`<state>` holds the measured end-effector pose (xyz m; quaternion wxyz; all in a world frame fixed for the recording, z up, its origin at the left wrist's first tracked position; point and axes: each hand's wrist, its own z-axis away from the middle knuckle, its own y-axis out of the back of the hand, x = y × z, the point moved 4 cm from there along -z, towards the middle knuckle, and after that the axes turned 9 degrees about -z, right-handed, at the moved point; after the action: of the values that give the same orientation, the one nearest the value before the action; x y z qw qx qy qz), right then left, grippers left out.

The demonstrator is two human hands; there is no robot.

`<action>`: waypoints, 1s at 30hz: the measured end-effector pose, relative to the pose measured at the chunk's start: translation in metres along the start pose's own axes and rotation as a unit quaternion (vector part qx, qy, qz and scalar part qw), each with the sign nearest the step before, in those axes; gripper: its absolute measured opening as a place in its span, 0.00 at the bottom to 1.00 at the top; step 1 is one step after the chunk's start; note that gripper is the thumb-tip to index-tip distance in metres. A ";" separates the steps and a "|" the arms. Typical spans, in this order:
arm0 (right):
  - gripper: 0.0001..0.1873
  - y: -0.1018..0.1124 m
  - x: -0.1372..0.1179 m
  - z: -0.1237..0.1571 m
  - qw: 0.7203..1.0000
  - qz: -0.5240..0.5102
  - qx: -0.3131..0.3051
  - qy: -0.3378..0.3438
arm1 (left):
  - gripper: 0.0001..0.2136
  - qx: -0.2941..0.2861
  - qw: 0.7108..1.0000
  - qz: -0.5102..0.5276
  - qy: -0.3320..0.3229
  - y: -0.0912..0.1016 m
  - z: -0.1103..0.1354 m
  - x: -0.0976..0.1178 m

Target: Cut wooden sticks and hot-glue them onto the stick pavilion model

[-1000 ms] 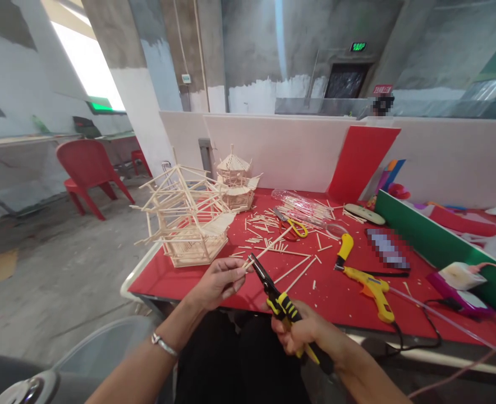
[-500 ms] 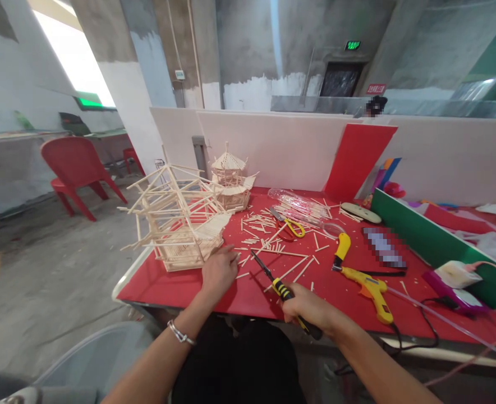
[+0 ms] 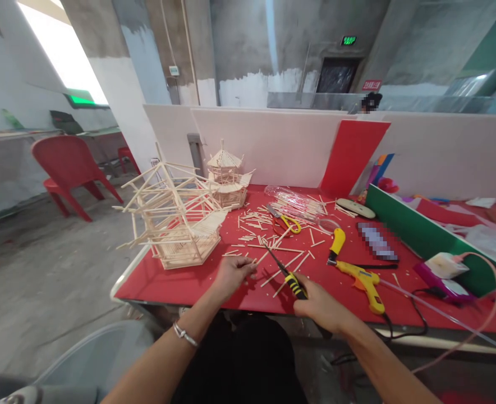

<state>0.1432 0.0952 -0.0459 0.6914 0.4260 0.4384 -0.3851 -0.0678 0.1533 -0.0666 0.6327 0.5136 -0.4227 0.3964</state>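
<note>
My left hand is closed over the front of the table, its thumb and fingers pinching the near end of a thin wooden stick that slants up to the right. My right hand is wrapped round the black-and-yellow handles of long-nose pliers. Their dark jaws point up and left, close beside the stick; whether they touch it I cannot tell. Left of my hands stands an open pavilion frame of wooden sticks. Behind it sits a smaller stick pavilion with a pointed roof.
Loose cut sticks and yellow-handled scissors lie beyond my hands. To the right are a yellow-handled tool, a yellow glue gun with a cord, a blurred phone and a green board. A red chair stands left.
My left hand has moved right from beside the large frame and now pinches a stick. My right hand has shifted slightly right with the pliers. The view has turned a little.
</note>
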 end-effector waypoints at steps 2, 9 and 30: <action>0.24 0.007 0.000 0.001 0.999 0.038 0.028 0.005 | 0.16 -0.001 1.000 0.000 -0.007 -0.004 0.001 -0.003; 0.22 -0.002 0.006 0.003 0.960 0.263 0.095 0.025 | 0.09 0.006 0.999 -0.023 -0.042 -0.011 -0.010 -0.014; 0.20 -0.014 0.009 -0.003 0.934 0.338 0.109 0.050 | 0.07 -0.049 0.973 -0.160 -0.157 -0.014 -0.017 -0.017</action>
<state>0.1330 0.0916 -0.0586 0.7068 0.6406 0.2583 -0.1526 -0.0578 0.1663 -0.0890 0.6384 0.5986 -0.4478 0.1834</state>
